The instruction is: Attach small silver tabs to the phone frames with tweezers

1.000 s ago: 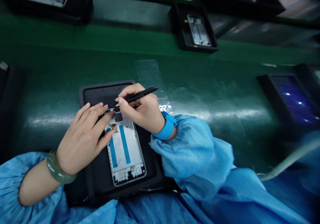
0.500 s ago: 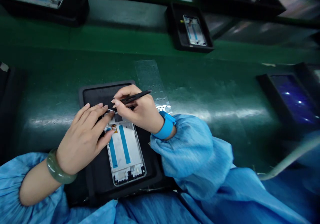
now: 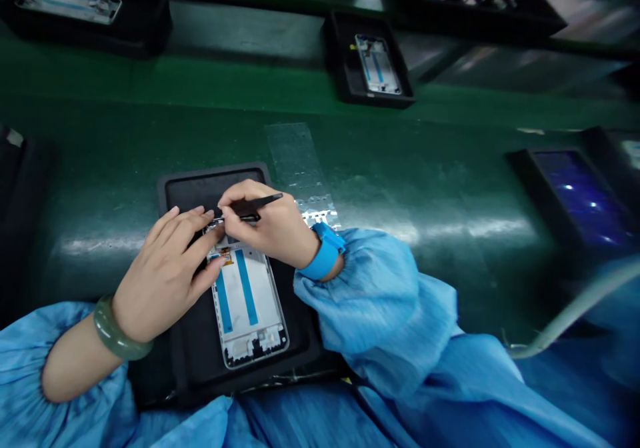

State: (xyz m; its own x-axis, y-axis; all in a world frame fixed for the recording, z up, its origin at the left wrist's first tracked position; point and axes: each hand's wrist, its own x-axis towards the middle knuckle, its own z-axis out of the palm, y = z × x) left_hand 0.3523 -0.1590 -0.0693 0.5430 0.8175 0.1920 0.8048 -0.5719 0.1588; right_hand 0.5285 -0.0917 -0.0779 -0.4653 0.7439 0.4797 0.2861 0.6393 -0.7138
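A silver phone frame (image 3: pixel 263 285) with two blue strips lies in a black tray (image 3: pixel 197 351). My left hand (image 3: pixel 165 271) lies over the frame's upper left corner, fingers stretched out, fingertips at its top edge and thumb on its left side. My right hand (image 3: pixel 275 231), with a blue wrist strap, is closed around black tweezers (image 3: pixel 260 203). Their tips are at the top of the frame, hidden by my fingers. A small orange flex cable (image 3: pixel 227 257) shows beside my left thumb.
A clear plastic sheet (image 3: pixel 293 155) with small pieces lies behind my right hand. Farther back, black trays (image 3: pixel 345 88) hold other phone frames (image 3: pixel 379 65). At the right is a box with a purple-blue surface (image 3: pixel 583 191). A pale cable (image 3: pixel 565 331) runs at lower right.
My right hand has shifted slightly down and left, and the tweezers now lie at a lower angle. My left hand stays in place on the frame. The view has moved slightly.
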